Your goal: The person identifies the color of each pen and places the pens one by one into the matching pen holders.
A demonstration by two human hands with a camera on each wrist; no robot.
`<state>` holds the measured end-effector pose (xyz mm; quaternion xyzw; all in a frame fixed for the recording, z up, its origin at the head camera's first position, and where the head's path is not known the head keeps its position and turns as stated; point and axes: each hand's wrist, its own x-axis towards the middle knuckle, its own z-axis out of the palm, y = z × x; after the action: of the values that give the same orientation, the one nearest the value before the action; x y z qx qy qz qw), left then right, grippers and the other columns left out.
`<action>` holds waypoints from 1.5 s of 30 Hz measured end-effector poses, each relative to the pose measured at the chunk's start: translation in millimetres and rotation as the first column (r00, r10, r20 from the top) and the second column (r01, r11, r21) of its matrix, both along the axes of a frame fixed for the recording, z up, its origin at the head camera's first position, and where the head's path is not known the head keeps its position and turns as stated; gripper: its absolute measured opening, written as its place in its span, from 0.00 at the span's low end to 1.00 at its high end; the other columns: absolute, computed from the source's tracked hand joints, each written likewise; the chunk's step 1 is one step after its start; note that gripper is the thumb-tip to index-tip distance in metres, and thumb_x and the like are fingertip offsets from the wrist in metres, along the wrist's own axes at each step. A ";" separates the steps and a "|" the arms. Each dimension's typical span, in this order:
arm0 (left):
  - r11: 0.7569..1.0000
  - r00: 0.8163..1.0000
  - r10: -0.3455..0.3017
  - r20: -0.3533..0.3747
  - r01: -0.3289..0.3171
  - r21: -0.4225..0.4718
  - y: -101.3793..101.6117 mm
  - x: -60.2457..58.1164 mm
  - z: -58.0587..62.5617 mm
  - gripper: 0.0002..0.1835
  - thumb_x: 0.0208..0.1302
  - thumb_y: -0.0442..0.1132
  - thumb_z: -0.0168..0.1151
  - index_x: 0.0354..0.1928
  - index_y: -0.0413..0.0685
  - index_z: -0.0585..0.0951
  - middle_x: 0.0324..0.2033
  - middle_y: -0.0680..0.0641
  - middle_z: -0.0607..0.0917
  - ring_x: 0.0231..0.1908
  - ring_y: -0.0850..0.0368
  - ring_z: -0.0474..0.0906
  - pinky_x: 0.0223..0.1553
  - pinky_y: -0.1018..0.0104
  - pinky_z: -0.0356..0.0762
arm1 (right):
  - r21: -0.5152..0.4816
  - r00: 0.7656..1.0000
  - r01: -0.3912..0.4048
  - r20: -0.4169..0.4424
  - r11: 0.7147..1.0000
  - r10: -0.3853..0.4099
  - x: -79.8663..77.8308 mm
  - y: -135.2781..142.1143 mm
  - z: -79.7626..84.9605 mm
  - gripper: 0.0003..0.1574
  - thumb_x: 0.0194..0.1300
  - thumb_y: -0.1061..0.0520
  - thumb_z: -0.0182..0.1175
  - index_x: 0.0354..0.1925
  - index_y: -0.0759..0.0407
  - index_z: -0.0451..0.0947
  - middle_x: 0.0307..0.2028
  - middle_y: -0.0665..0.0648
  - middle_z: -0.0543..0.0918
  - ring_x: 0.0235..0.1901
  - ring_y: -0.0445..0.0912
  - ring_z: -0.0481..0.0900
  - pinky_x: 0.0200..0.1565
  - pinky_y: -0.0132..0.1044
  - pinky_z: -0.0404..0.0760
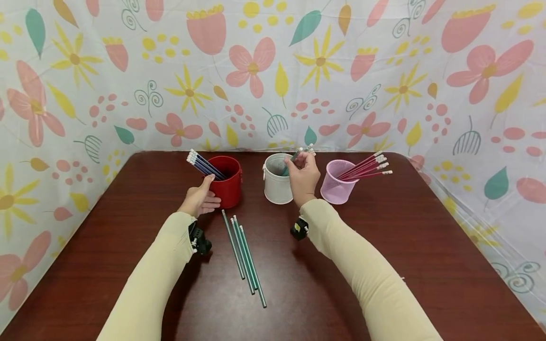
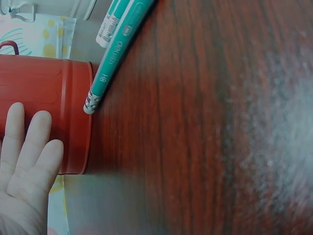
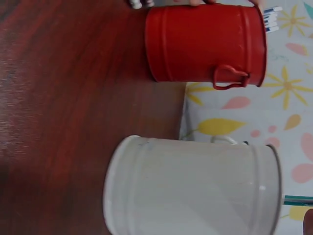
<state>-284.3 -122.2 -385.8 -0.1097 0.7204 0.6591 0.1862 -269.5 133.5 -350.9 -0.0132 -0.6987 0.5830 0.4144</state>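
My left hand (image 1: 199, 196) lies against the near left side of a red bucket (image 1: 230, 192), its thumb by the rim. In the left wrist view its fingers (image 2: 36, 132) are straight along the red wall. Several dark blue pencils (image 1: 205, 164) lean out of that bucket, eraser ends up. My right hand (image 1: 304, 175) is at the right rim of a white bucket (image 1: 275, 187), pinching green pencils (image 1: 294, 156) that slant down into it. The right wrist view shows one green pencil (image 3: 297, 200) at the white rim beside a fingertip.
Several more green pencils (image 1: 245, 260) lie on the brown table (image 1: 367, 293) in front of the buckets. To the right stands a pink cup (image 1: 334, 189) with several dark pink pencils (image 1: 367, 168) leaning right. A floral cloth (image 1: 264, 71) hangs behind and around the table.
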 end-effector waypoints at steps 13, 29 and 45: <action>1.000 1.000 0.011 0.006 -0.011 -0.010 -0.3 -1.9 -4.3 0.42 0.65 0.66 0.46 0.57 0.27 0.66 0.56 0.30 0.76 0.51 0.43 0.80 0.57 0.53 0.73 | -0.050 0.990 0.043 0.139 0.998 -0.036 -0.2 13.1 -21.9 0.15 0.59 0.65 0.65 0.39 0.78 0.77 0.33 0.69 0.82 0.29 0.39 0.76 0.33 0.21 0.72; 1.000 1.000 0.006 0.007 -0.006 -0.015 0.2 -2.3 -1.7 0.38 0.66 0.65 0.46 0.51 0.31 0.68 0.56 0.30 0.75 0.47 0.46 0.81 0.57 0.54 0.73 | 0.064 0.920 0.067 0.382 0.996 -0.086 0.7 32.6 -22.7 0.14 0.56 0.58 0.68 0.30 0.69 0.78 0.22 0.54 0.78 0.21 0.37 0.68 0.26 0.27 0.67; 1.000 1.000 0.004 -0.003 -0.004 -0.014 0.4 -0.7 -0.5 0.39 0.66 0.65 0.45 0.53 0.30 0.67 0.57 0.29 0.74 0.48 0.45 0.81 0.57 0.53 0.72 | -0.106 0.969 -0.173 0.161 0.979 0.189 24.6 6.3 -42.4 0.08 0.56 0.69 0.65 0.28 0.74 0.75 0.17 0.46 0.76 0.18 0.33 0.74 0.24 0.24 0.73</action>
<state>-285.0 -121.8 -386.4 -0.1114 0.7251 0.6544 0.1830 -244.8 139.8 -393.2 -0.0179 -0.7024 0.6465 0.2973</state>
